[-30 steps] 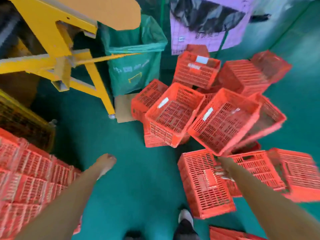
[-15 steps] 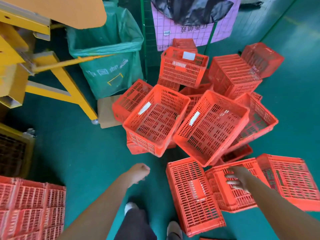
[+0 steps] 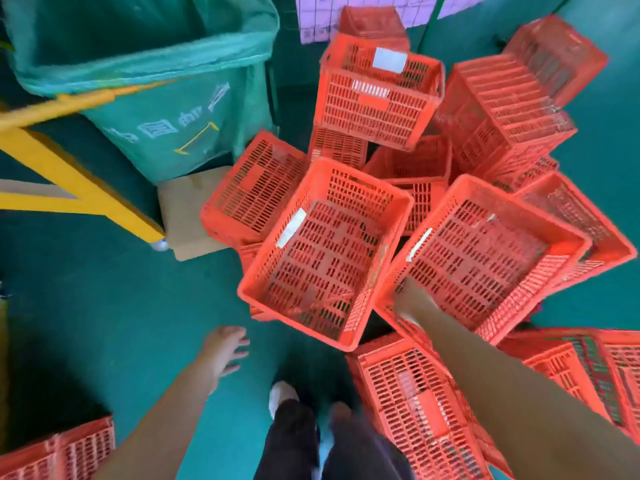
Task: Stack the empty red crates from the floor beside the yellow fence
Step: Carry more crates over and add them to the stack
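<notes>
right hand rests on the near rim of a tilted red crate in the pile on the green floor; its fingers too blurred to tell their grip. left hand hangs spread, holding nothing.

Green bin beside flat cardboard
</notes>
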